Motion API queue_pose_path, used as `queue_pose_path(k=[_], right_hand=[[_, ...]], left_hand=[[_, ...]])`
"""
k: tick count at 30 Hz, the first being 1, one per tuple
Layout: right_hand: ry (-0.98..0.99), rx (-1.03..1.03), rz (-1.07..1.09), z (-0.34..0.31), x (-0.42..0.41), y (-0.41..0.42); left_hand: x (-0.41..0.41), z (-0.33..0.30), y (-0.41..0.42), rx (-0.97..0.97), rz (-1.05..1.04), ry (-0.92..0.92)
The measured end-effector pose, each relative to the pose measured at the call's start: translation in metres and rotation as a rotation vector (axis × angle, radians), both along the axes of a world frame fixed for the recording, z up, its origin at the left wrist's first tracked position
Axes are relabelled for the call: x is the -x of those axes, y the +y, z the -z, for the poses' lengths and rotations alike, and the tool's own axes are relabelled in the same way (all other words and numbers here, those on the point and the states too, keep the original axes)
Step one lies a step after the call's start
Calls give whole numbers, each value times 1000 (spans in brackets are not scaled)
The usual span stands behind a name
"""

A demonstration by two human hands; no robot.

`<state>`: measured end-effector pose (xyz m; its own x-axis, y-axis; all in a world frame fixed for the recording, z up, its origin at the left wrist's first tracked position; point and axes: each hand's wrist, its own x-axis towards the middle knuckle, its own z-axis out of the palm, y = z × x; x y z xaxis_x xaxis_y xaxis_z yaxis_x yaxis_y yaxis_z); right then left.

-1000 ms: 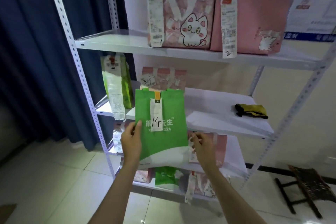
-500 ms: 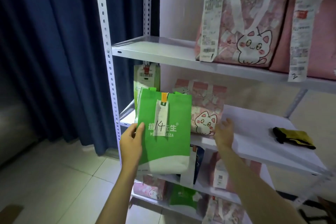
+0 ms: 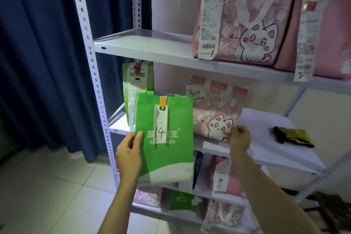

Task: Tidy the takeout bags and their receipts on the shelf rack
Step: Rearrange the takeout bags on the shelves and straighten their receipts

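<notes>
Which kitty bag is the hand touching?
The pink cat bag tagged 34 on the middle shelf. The right hand touches its lower corner; the other kitty bags sit untouched above and below.

The room is dim with a cool, purplish cast. Light falls from above and the right: the top shelf (image 3: 152, 43) shines pale with a soft glare along its front edge, and the floor (image 3: 47, 186) tiles carry a faint sheen near the rack's left post. The curtain (image 3: 38, 53) at left is dark, its folds barely readable. Space under the shelves lies in shadow, and the lowest bags look murky. The green bag (image 3: 165, 138) is bright and fairly sharp; its "14" reads clearly. Receipt print is soft and illegible. Wide-angle distortion bends the rack's posts and tilts the shelves toward the right edge, where detail smears.
</notes>
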<state>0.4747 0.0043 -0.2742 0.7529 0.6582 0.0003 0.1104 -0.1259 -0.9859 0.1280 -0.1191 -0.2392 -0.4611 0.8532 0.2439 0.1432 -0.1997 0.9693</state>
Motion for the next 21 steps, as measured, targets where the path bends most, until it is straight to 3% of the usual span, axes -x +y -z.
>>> queue_pose_path(k=[8,21], right_hand=[[-31,-73,38,4,-85,-33],[-75,17,57,2,-190,-56]], left_hand=[[-58,-18,2,-10,16,58],[-126,-40,3,-45,-29,156]])
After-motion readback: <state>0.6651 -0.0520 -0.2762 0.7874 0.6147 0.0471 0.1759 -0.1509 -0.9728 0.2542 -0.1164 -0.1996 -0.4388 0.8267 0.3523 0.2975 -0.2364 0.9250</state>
